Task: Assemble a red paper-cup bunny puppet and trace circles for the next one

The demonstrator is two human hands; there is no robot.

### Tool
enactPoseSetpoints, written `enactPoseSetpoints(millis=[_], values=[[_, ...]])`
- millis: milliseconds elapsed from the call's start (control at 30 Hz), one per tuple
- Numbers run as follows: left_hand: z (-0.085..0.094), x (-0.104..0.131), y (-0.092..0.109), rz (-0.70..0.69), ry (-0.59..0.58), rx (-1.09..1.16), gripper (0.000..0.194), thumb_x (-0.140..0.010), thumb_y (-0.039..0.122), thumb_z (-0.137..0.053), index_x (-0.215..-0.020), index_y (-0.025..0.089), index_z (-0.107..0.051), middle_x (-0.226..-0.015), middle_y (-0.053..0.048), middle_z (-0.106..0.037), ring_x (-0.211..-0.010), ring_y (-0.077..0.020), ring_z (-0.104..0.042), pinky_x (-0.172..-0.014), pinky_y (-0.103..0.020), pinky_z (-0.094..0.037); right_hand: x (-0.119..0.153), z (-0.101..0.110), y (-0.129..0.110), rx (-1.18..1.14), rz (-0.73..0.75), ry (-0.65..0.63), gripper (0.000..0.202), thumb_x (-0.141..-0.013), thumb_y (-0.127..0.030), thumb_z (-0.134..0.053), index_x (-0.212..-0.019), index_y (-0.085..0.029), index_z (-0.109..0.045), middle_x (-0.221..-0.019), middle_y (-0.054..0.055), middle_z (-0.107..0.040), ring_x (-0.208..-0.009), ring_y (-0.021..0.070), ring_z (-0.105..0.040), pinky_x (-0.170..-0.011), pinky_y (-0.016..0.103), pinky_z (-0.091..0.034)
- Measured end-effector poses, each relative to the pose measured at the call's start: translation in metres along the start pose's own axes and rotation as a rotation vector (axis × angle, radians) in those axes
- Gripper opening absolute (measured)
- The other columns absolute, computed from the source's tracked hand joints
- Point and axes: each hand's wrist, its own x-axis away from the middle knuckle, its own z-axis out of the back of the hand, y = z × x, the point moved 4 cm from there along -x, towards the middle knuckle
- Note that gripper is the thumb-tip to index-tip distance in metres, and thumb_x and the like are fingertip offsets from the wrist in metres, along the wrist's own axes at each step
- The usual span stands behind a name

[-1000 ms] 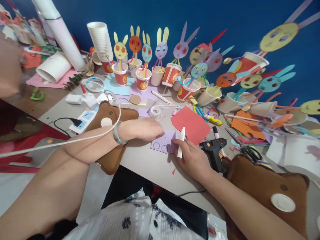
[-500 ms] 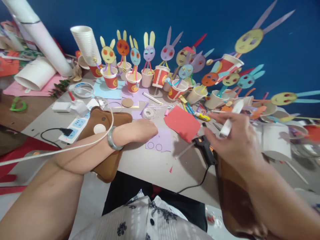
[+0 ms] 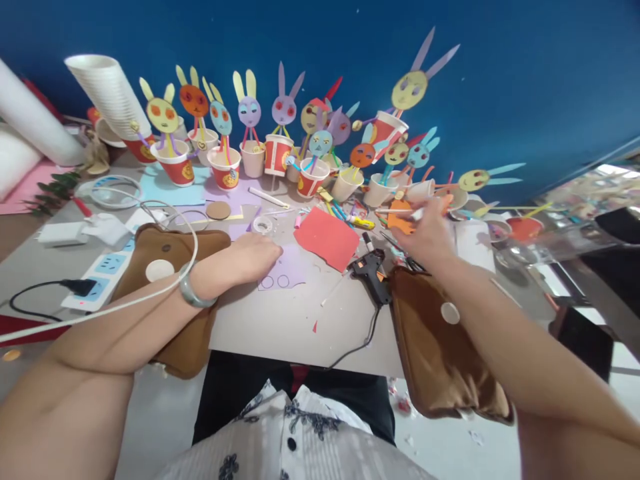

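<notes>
My left hand rests with curled fingers at the left edge of a purple paper that bears two drawn circles. What its fingertips hold, if anything, is hidden. At the right, my right hand is blurred, its thumb and fingers around a small white pen-like object beside an orange paper piece. Between the hands lie a red paper sheet and a black glue gun with its cord running toward the front edge. A tape roll is just above my left hand.
Paper rabbits in cups line the back by the blue wall. Stacked white cups stand at the back left. Brown pouches lie under both forearms. A power strip and white cable are at the left.
The view has swung to the right. My right hand has moved away toward the back, over the orange paper, and the white object in it shows less. My left hand stays by the purple paper.
</notes>
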Motion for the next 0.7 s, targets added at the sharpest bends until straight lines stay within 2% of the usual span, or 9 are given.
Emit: enactPoseSetpoints(millis=[67,100,200,267,367,533,700], values=[[0.002,-0.001,0.002,0.013,-0.024,-0.025,0.026,-0.088,0.008,-0.049,-0.08,0.016,-0.072,-0.075,-0.011,-0.072,-0.062,-0.0198,-0.059,-0.059,-0.032,-0.033,-0.004,-0.024,-0.038,0.024,0.209,-0.031,0.04,-0.087,-0.025,-0.071,-0.119,-0.014,-0.05,-0.108,0.021,-0.073,-0.086,0.0259,-0.067,-0.072,0.039,-0.048],[0.003,-0.001,0.003,0.007,-0.033,-0.032,0.027,-0.089,0.009,-0.048,-0.082,0.016,-0.073,-0.076,-0.011,-0.072,-0.061,-0.0193,-0.058,-0.059,-0.032,-0.032,-0.009,-0.035,-0.054,0.026,0.266,-0.048,0.037,-0.087,-0.024,-0.068,-0.119,-0.014,-0.052,-0.113,0.021,-0.072,-0.093,0.0281,-0.067,-0.076,0.04,-0.049],[0.003,-0.002,0.006,-0.063,-0.05,-0.026,0.028,-0.093,0.013,-0.047,-0.083,0.016,-0.073,-0.074,-0.009,-0.071,-0.057,-0.0167,-0.053,-0.057,-0.031,-0.029,-0.036,-0.062,-0.093,0.083,0.395,-0.084,0.029,-0.09,-0.016,-0.056,-0.119,-0.012,-0.056,-0.108,0.02,-0.069,-0.103,0.0328,-0.063,-0.084,0.045,-0.049],[0.002,-0.003,0.007,-0.109,-0.056,-0.013,0.028,-0.095,0.015,-0.048,-0.083,0.017,-0.073,-0.073,-0.008,-0.07,-0.055,-0.0153,-0.049,-0.056,-0.031,-0.028,-0.053,-0.076,-0.109,0.162,0.498,-0.116,0.029,-0.093,-0.011,-0.046,-0.119,-0.012,-0.059,-0.104,0.02,-0.068,-0.104,0.0344,-0.061,-0.087,0.049,-0.048],[0.002,-0.002,0.009,-0.139,-0.039,-0.01,0.026,-0.094,0.015,-0.049,-0.083,0.017,-0.072,-0.071,-0.005,-0.068,-0.052,-0.0139,-0.044,-0.055,-0.032,-0.027,-0.07,-0.091,-0.122,0.231,0.577,-0.154,0.032,-0.096,-0.009,-0.037,-0.116,-0.012,-0.062,-0.098,0.019,-0.066,-0.103,0.0349,-0.059,-0.088,0.05,-0.047],[-0.001,-0.001,0.007,-0.156,-0.006,-0.02,0.025,-0.09,0.01,-0.049,-0.077,0.016,-0.069,-0.061,-0.002,-0.06,-0.047,-0.0119,-0.038,-0.053,-0.032,-0.024,-0.08,-0.106,-0.127,0.29,0.641,-0.174,0.036,-0.099,-0.01,-0.03,-0.108,-0.011,-0.065,-0.094,0.021,-0.066,-0.101,0.0341,-0.057,-0.086,0.049,-0.044],[-0.011,-0.004,-0.001,-0.136,0.043,-0.019,0.024,-0.089,0.009,-0.051,-0.078,0.016,-0.07,-0.069,-0.007,-0.067,-0.058,-0.0162,-0.053,-0.054,-0.031,-0.025,-0.086,-0.107,-0.123,0.207,0.641,-0.119,0.026,-0.097,-0.011,-0.04,-0.101,-0.014,-0.065,-0.088,0.016,-0.067,-0.093,0.0303,-0.06,-0.081,0.044,-0.044]])
